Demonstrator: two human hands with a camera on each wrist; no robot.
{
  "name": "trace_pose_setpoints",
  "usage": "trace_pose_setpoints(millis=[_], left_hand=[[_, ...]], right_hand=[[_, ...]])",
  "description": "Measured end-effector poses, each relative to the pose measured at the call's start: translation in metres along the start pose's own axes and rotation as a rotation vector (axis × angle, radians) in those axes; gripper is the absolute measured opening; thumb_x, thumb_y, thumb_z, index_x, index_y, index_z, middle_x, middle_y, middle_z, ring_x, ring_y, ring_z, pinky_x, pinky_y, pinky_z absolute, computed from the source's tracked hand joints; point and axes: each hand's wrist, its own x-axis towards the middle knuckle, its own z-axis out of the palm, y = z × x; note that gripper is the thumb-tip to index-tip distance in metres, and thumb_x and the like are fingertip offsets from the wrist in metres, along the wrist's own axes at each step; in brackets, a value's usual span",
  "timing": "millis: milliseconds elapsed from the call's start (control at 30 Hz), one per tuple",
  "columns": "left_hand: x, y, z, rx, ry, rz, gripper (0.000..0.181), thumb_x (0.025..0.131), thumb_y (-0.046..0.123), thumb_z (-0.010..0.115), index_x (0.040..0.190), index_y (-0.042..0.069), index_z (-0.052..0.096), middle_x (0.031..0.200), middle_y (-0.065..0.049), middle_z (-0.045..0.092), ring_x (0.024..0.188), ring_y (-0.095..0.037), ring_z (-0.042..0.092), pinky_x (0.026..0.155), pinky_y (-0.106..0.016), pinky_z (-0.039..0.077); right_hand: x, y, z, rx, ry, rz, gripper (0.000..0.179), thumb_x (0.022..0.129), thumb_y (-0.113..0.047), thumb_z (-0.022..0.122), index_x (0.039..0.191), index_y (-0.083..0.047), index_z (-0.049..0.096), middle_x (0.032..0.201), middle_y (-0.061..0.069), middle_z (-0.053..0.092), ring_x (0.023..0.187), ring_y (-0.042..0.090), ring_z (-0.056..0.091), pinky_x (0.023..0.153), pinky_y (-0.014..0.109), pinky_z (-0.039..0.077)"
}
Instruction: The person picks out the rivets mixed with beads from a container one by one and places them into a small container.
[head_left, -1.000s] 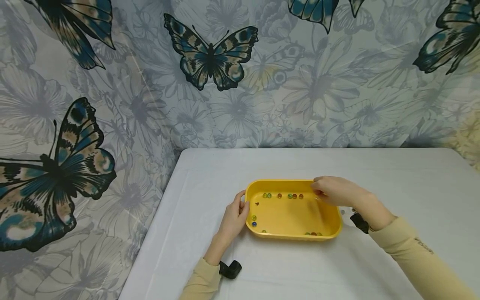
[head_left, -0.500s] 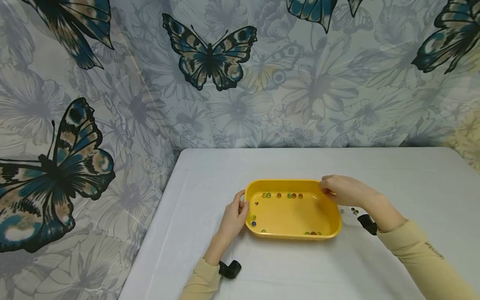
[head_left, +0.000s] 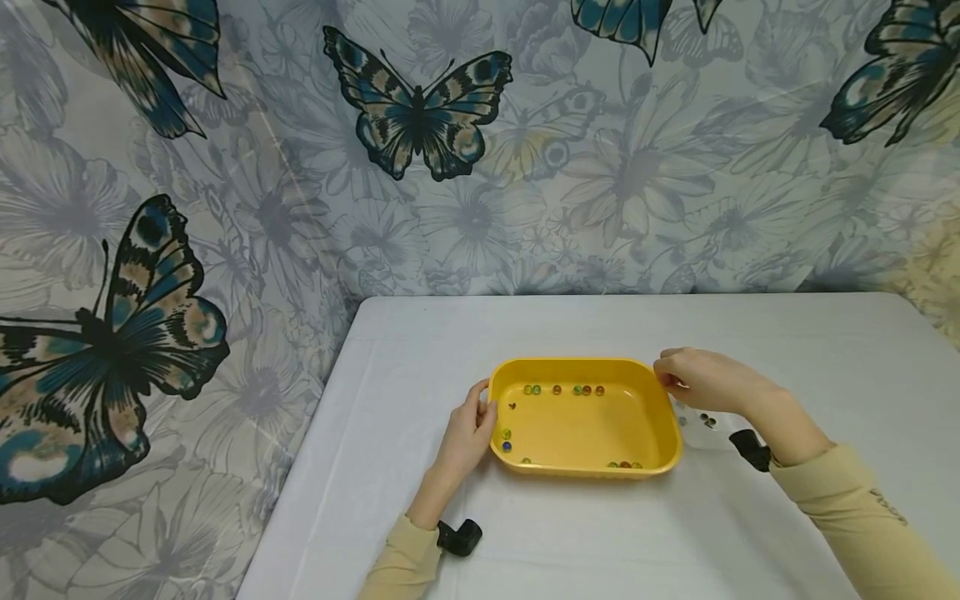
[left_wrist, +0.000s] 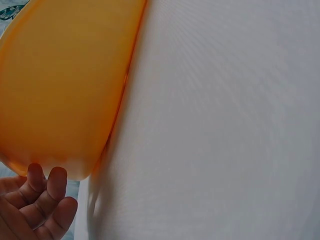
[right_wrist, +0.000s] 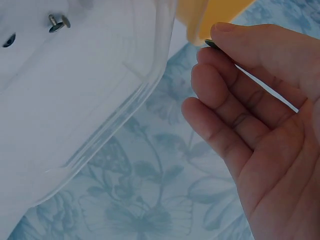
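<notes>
In the head view my left hand (head_left: 472, 433) grips the left end of a yellow plastic tray (head_left: 585, 425), fingers at its rim. Several glass marbles (head_left: 587, 390) lie along the inner edges, with a tiny dark piece (head_left: 512, 406) near the left wall. My right hand (head_left: 701, 379) hovers just off the tray's back right corner. Between thumb and index finger it pinches a small dark metal tack (right_wrist: 212, 45), mostly hidden by the fingertips. Below that hand, a clear plastic container (right_wrist: 160, 65) holds similar flat-headed metal tacks (right_wrist: 59, 23).
A white-covered table (head_left: 420, 333) carries the tray and the container, which stands right against the tray's right side. Patterned butterfly fabric (head_left: 480, 208) rises behind and to the left of the table.
My right hand has moved right, from over the tray's back right part to beyond its corner, above the clear container, which shows more now. The left hand keeps its hold on the tray.
</notes>
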Motion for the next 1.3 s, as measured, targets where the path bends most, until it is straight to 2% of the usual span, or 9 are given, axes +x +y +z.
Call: trace_pose_setpoints(millis=[367,867,1300], left_hand=[[0.0,0.001,-0.001,0.006,0.004,0.017,0.039,0.097,0.018,0.045,0.134,0.005,0.043,0.074,0.002,0.049,0.059,-0.008,0.044,0.053,-0.02,0.039],[-0.001,0.002,-0.001,0.004,-0.002,0.001,0.04,0.097,0.018,0.045,0.135,0.005,0.042,0.074,0.002,0.049,0.06,-0.008,0.045,0.054,-0.02,0.039],[-0.001,0.001,-0.001,0.003,-0.003,0.017,0.039,0.097,0.018,0.045,0.135,0.005,0.042,0.074,0.003,0.05,0.06,-0.008,0.045,0.054,-0.02,0.04]], right_hand=[[-0.013,0.011,0.0,0.003,0.035,0.005,0.028,0.076,0.009,0.064,0.068,-0.014,0.051,0.066,-0.006,0.041,0.06,0.008,0.036,0.053,0.023,0.035],[-0.031,0.022,0.003,0.023,0.045,0.039,0.028,0.076,0.009,0.063,0.068,-0.016,0.051,0.066,-0.008,0.04,0.059,0.006,0.038,0.053,0.021,0.036],[-0.04,0.025,0.002,0.024,0.04,0.084,0.026,0.076,0.007,0.065,0.07,-0.015,0.053,0.066,-0.008,0.04,0.06,0.006,0.037,0.053,0.022,0.037]])
